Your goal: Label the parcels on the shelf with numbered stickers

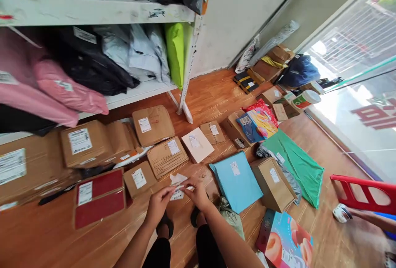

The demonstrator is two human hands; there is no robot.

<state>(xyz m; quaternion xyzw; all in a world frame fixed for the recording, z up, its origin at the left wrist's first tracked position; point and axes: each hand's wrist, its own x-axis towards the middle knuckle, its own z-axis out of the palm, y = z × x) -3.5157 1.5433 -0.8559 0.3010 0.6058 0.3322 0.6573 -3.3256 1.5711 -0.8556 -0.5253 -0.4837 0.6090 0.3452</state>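
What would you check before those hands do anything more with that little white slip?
1. Grip on both sides: ok. The left hand and the right hand each pinch the white slip.
2. Print on the white slip readable: cannot tell, too small.
3. White slip in one piece: cannot tell, fingers cover part of it.
4. Nearest label facing up: ok, the small brown box shows its label.
5. Label on the blue bag facing up: ok.
6. Other person's foot apart from the hands: ok, it is far to the right.
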